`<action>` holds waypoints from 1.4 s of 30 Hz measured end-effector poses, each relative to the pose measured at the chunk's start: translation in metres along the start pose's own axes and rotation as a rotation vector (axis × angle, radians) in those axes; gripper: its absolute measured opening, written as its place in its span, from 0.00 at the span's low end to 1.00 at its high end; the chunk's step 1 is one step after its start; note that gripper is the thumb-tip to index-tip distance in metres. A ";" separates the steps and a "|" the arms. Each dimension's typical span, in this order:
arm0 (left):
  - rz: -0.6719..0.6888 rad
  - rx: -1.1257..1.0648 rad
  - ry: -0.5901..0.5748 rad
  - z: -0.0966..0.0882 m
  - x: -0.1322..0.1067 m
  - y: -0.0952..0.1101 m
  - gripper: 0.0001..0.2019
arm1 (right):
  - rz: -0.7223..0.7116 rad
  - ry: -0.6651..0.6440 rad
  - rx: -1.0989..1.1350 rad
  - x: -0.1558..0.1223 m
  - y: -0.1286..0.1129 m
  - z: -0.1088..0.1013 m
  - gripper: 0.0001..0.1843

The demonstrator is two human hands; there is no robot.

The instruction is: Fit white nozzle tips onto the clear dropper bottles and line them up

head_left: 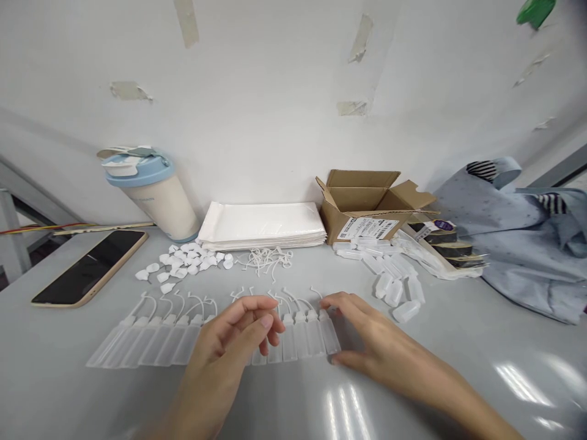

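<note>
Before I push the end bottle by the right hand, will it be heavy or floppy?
The end bottle is probably light: it looks like small, cloudy plastic. Its white strand may bend easily, being thin and curved. Pushed left, it might nudge the neighbouring bottles.

Grey table, glossy, with lights mirrored in the near surface. Laid out on it from left to right toward the back: phone, lidded cup, stack of white packets, open cardboard box, plastic-wrapped packet, light blue cloth. Set nearer the front: scattered small white pieces, tangle of thin white strings, loose pile of clear bottles just before the box, row of tailed bottles lying side by side.
</note>
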State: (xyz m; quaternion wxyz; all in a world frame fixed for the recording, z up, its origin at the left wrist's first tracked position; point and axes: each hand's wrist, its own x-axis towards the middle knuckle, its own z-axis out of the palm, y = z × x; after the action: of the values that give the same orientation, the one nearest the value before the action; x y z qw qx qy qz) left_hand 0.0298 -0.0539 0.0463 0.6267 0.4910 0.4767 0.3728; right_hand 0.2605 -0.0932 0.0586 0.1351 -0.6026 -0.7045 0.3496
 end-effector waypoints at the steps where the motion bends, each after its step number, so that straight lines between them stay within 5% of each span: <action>1: 0.002 0.002 0.001 0.000 0.000 0.000 0.10 | -0.002 -0.001 0.002 0.000 0.000 0.000 0.33; 26: 0.022 0.022 0.034 0.001 0.002 0.004 0.10 | -0.010 0.014 -0.010 -0.002 0.001 0.000 0.33; 31: 0.059 0.082 0.081 -0.009 0.009 0.012 0.11 | -0.013 0.167 -0.102 -0.003 0.009 -0.007 0.27; 35: 0.110 0.331 0.111 -0.028 0.021 0.024 0.12 | 0.015 0.402 -0.359 0.002 0.030 -0.019 0.17; 39: 0.370 0.958 0.094 -0.048 0.048 0.034 0.16 | 0.112 0.429 -0.527 0.007 0.054 -0.034 0.18; 42: 0.455 1.132 0.059 -0.056 0.072 0.038 0.17 | 0.154 0.442 -0.546 0.008 0.065 -0.042 0.17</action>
State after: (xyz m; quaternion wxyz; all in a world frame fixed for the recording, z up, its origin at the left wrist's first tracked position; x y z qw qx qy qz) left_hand -0.0051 0.0377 0.0632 0.1595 0.8269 0.5010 0.1996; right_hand 0.3334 -0.0702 0.0449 0.0914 -0.7290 -0.6781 0.0189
